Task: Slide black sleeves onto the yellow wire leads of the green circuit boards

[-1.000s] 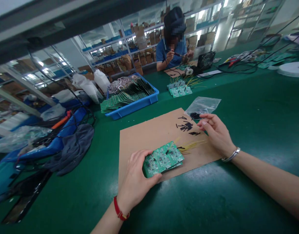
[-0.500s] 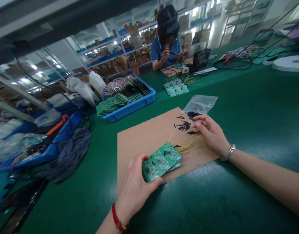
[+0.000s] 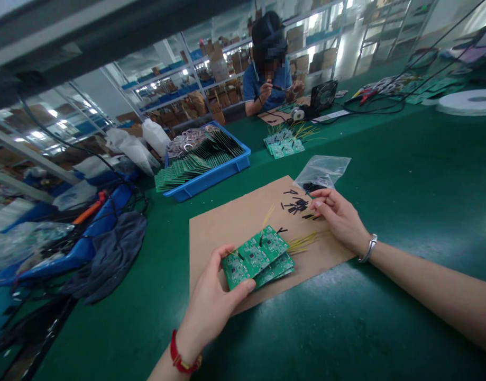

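Note:
My left hand point(image 3: 211, 293) grips a green circuit board point(image 3: 255, 254) by its near-left edges, thumb in front and fingers behind. The board is tilted over a small stack of similar boards point(image 3: 280, 267) on the brown cardboard sheet point(image 3: 211, 227). Thin yellow wires point(image 3: 302, 243) stick out to the right of the stack, and short black tubes show on the boards. Beside a loose pile of short black tubes point(image 3: 300, 206), my right hand point(image 3: 338, 219) has its thumb and fingertips pinched together; anything between them is too small to make out.
A clear plastic bag point(image 3: 324, 169) with black pieces lies behind the pile. At the back left stands a blue tray point(image 3: 211, 177) full of boards. More wired boards point(image 3: 284, 145) lie farther off. Across the table a person point(image 3: 268, 79) holds a pen-like tool. A dark cloth point(image 3: 111, 254) hangs at left.
My left hand has shifted left with the top board, sliding it off the stack and baring more of the boards beneath. My right hand has stayed almost in place.

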Demonstrator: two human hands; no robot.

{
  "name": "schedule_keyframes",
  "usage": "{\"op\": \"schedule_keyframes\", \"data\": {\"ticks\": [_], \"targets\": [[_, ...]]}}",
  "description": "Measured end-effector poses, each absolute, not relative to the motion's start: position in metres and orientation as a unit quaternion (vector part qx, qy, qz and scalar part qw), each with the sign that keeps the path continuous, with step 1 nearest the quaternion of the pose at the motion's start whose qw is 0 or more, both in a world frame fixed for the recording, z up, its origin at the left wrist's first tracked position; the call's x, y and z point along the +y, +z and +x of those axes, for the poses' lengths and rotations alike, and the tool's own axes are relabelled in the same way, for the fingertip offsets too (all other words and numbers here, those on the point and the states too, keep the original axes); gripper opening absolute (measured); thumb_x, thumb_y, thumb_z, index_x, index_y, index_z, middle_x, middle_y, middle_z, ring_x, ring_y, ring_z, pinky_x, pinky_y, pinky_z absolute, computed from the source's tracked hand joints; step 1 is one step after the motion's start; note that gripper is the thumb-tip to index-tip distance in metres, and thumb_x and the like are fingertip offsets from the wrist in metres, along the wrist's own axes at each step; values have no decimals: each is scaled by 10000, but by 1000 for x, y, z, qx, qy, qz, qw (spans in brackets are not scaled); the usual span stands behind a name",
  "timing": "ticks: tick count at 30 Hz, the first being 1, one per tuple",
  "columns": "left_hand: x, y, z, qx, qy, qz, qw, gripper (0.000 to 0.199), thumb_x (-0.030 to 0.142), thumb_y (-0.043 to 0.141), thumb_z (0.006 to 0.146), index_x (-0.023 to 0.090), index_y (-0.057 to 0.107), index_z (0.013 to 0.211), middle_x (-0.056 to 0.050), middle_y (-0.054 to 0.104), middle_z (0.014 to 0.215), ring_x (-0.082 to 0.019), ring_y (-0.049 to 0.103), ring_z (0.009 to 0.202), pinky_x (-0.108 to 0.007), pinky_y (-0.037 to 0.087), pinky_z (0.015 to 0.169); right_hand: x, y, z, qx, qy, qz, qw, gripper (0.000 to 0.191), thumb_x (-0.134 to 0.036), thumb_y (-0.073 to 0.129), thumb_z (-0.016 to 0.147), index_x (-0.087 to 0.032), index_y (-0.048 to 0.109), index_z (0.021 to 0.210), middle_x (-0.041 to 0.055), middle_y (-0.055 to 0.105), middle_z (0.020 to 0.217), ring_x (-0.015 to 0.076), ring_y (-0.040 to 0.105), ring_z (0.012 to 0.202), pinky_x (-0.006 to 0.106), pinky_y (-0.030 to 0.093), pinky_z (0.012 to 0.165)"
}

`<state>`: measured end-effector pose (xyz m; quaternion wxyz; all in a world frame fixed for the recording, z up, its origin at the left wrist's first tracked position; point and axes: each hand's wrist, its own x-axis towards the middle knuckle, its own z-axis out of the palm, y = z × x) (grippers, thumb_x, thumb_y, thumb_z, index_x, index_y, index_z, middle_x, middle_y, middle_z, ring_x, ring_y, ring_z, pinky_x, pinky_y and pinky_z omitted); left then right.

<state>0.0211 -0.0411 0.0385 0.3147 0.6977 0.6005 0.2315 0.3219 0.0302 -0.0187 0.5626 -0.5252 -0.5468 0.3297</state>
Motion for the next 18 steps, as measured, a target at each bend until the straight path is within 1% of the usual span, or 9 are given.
{"op": "schedule_keyframes", "data": {"ticks": [3, 6, 8, 10, 13, 15, 18], "targets": [[-20, 32, 11, 575, 310, 678, 338, 537, 396, 659, 775, 226, 427, 1228, -90, 522, 1273, -240, 505, 1203, -425, 407, 1023, 31, -19, 322, -549, 321, -523, 568, 233, -350, 508, 877, -192, 532, 1046, 36, 608, 814, 142, 562, 683, 302, 493, 652], [12, 21, 3, 573, 361, 668, 308, 538, 397, 669, 769, 199, 435, 1211, -104, 513, 1266, -237, 498, 1211, -417, 390, 1040, 34, -20, 323, -557, 297, -527, 568, 245, -355, 502, 877, -185, 536, 1051, 44, 613, 813, 155, 579, 705, 317, 502, 662], [34, 10, -2, 589, 357, 670, 276, 532, 397, 672, 762, 194, 443, 1197, -107, 530, 1236, -247, 539, 1157, -431, 426, 997, 36, -22, 324, -575, 268, -535, 558, 238, -348, 495, 875, -184, 548, 1041, 48, 622, 822, 166, 584, 715, 328, 499, 664], [49, -1, -5, 606, 333, 684, 234, 532, 398, 671, 758, 188, 451, 1194, -113, 544, 1219, -267, 549, 1139, -463, 426, 985, 37, -23, 324, -603, 229, -546, 535, 210, -326, 486, 876, -190, 576, 1008, 50, 634, 850, 171, 582, 727, 330, 488, 675], [59, -12, -7, 606, 298, 713, 189, 538, 369, 641, 779, 170, 436, 1234, -135, 525, 1269, -293, 494, 1209, -502, 370, 1030, 37, -23, 323, -641, 170, -564, 492, 196, -294, 479, 876, -198, 618, 975, 49, 647, 875, 172, 561, 709, 318, 461, 654], [56, -15, -7, 597, 297, 726, 171, 589, 335, 635, 781, 157, 396, 1289, -160, 466, 1348, -299, 429, 1276, -505, 330, 1065, 37, -20, 321, -666, 141, -564, 467, 209, -283, 482, 875, -194, 633, 988, 59, 644, 881, 175, 545, 691, 317, 449, 631], [42, -11, -8, 590, 329, 723, 143, 612, 304, 620, 793, 168, 358, 1329, -159, 420, 1399, -295, 385, 1314, -508, 312, 1080, 42, -13, 320, -735, 104, -534, 405, 222, -260, 486, 877, -196, 662, 997, 81, 636, 924, 197, 563, 774, 335, 452, 687]]}}
